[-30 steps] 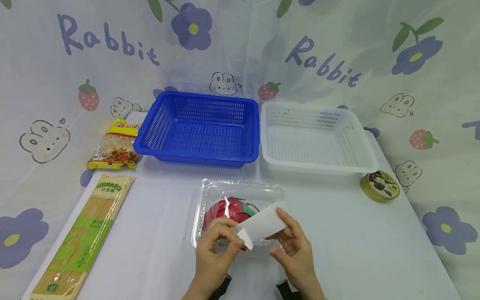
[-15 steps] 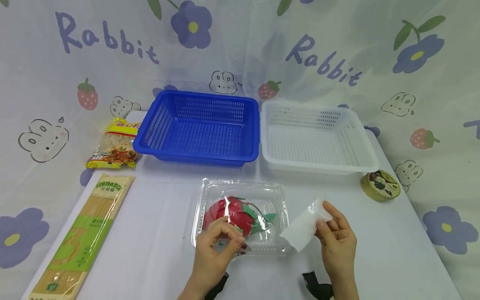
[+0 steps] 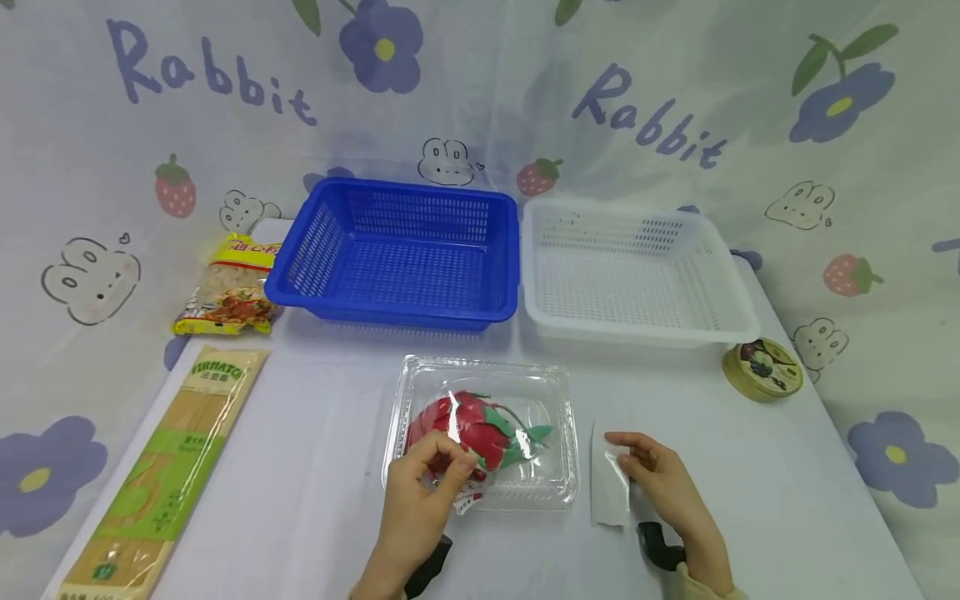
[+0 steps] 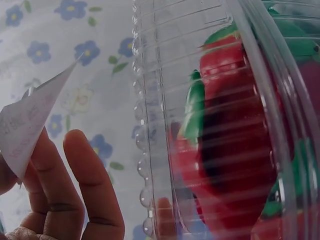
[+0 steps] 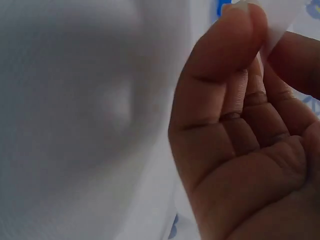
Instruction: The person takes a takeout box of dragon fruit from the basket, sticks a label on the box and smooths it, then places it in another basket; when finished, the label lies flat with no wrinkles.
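Observation:
A clear plastic clamshell box (image 3: 557, 392) lies closed on the table with a red and green dragon fruit (image 3: 465, 425) inside; it fills the left wrist view (image 4: 210, 125). My left hand (image 3: 459, 463) is at the box's front edge and pinches a small white label (image 4: 30, 125), which also shows below the fingers (image 3: 468, 501). To the right of the box, my right hand (image 3: 626, 454) pinches the top of a white backing strip (image 3: 607, 492) that lies on the table. In the right wrist view, thumb and fingers (image 5: 240, 40) squeeze the strip's edge (image 5: 280, 22).
A blue basket (image 3: 397, 312) and a white basket (image 3: 637, 333) stand side by side behind the box. A round tin (image 3: 762, 369) sits at the right. A long spaghetti pack (image 3: 172, 467) and a noodle packet (image 3: 232, 287) lie at the left edge.
My right hand carried the white strip from in front of the box out to the right and down onto the table. The left hand stayed at the box's front edge with the small label.

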